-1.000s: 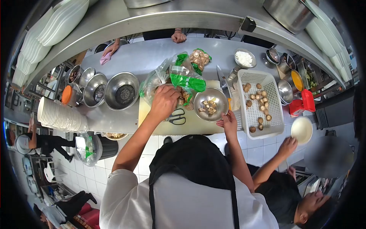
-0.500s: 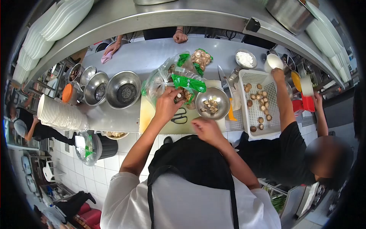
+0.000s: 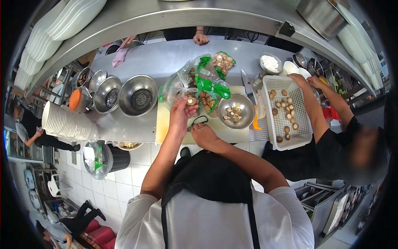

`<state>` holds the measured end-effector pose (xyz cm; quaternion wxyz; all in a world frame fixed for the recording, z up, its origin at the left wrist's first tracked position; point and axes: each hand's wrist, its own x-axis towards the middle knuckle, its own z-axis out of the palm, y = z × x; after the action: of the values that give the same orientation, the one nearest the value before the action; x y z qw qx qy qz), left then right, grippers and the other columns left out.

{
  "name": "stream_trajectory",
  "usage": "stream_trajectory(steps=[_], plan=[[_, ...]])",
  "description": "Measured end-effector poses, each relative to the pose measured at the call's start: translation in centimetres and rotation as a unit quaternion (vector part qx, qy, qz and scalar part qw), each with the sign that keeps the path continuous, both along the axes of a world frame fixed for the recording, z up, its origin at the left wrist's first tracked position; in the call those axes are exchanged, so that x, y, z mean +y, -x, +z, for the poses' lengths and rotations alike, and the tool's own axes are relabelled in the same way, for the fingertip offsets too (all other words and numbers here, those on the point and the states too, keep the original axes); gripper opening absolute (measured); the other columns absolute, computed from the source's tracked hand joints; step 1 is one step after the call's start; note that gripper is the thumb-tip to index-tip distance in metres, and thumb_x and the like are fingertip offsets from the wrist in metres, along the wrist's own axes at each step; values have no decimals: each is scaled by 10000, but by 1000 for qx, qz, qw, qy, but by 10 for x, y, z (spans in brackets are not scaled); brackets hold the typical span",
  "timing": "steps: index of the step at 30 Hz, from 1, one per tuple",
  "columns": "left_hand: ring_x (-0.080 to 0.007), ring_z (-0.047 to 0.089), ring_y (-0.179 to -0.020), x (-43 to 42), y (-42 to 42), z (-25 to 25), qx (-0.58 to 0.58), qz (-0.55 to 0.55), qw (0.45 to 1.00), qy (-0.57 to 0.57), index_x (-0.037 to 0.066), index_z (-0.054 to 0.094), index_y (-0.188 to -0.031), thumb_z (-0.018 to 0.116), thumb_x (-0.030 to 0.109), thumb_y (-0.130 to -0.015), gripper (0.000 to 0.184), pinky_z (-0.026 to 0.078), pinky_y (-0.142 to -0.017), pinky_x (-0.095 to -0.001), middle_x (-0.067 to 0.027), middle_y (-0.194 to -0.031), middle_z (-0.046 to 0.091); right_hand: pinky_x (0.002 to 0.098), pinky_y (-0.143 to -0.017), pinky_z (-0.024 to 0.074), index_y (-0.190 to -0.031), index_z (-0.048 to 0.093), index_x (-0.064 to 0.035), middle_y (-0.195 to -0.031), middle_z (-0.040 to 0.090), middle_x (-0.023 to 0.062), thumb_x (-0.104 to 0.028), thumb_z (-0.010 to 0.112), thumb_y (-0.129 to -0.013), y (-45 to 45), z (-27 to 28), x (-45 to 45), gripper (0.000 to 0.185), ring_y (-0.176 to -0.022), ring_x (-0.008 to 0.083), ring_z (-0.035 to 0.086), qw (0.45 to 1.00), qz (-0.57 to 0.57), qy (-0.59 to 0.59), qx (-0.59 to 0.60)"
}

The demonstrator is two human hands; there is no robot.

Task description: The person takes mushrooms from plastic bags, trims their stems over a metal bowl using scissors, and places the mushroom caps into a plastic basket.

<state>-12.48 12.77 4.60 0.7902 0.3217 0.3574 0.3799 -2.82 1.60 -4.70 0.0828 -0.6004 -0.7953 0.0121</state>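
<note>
My left hand (image 3: 179, 116) pinches a brown mushroom (image 3: 191, 101), its pale stem facing up, over the cutting board's back part. Black-handled scissors (image 3: 200, 119) are in my right hand (image 3: 205, 136), which is closed at them low over the cutting board (image 3: 232, 136). Just beyond the left hand lie clear plastic bags of mushrooms with green printing (image 3: 212, 88). A steel bowl (image 3: 251, 117) right of my hands holds small pale mushroom pieces. Whole mushrooms (image 3: 289, 108) sit in a white perforated basket (image 3: 270, 128) farther right.
Two large steel bowls (image 3: 154, 89) and a stack of white containers (image 3: 68, 123) stand left. A knife (image 3: 246, 83) lies beyond the bowl of pieces. At right, a co-worker's arms (image 3: 311, 103) reach past the basket. A steel shelf (image 3: 186, 17) crosses overhead.
My right hand has moved left and taken hold of the scissors that lay on the board. My left hand has drawn the mushroom slightly nearer. The co-worker's hands have come together behind the basket.
</note>
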Motion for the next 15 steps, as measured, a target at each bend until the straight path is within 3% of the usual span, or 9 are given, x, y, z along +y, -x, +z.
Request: stream_trajectory(steps=[1,4,8,10,12,15], plan=[[-183,717,-949,-1,3,0,-15,-22,999,-23,58,636,-1264,565,329,-1057,348,583,-815,-289,-150,-1122,735,398,-777,558,-961,680,-5,-951,692,163,-134,621,-809,0,-3,0,208,-914,308,687,1000,-6,8,7],[-185,715,-966,-3,6,5,-79,-27,997,-4,56,613,-1324,546,286,-1067,351,578,-839,-292,-136,-1125,732,448,-824,557,-1008,657,18,-982,704,184,-186,667,-802,-5,9,-6,291,-953,326,697,987,-47,128,88],[-195,711,-991,8,15,-9,-79,-22,997,1,55,611,-1328,546,265,-1063,345,571,-896,-310,-134,-1163,717,478,-770,556,-960,627,42,-881,712,224,-217,668,-795,-15,43,-18,310,-828,388,706,959,-123,147,210],[-184,711,-960,8,21,-10,-48,2,999,-17,60,625,-1301,573,268,-1052,329,564,-857,-294,-116,-1127,727,481,-755,550,-984,620,24,-861,712,223,-222,678,-811,-18,47,-23,306,-809,397,701,943,-166,141,251],[-172,710,-942,8,29,-16,4,36,997,-68,64,634,-1283,586,275,-1046,321,558,-829,-283,-106,-1107,732,466,-729,545,-1016,622,4,-843,705,202,-230,686,-839,-24,46,-31,300,-779,362,705,906,-200,116,356],[-155,708,-898,11,53,-18,29,85,994,-59,68,637,-1250,580,302,-1050,313,551,-791,-279,-101,-1092,735,417,-656,528,-1054,623,-24,-807,686,146,-222,678,-889,-32,64,-50,264,-717,271,682,825,-215,89,514]])
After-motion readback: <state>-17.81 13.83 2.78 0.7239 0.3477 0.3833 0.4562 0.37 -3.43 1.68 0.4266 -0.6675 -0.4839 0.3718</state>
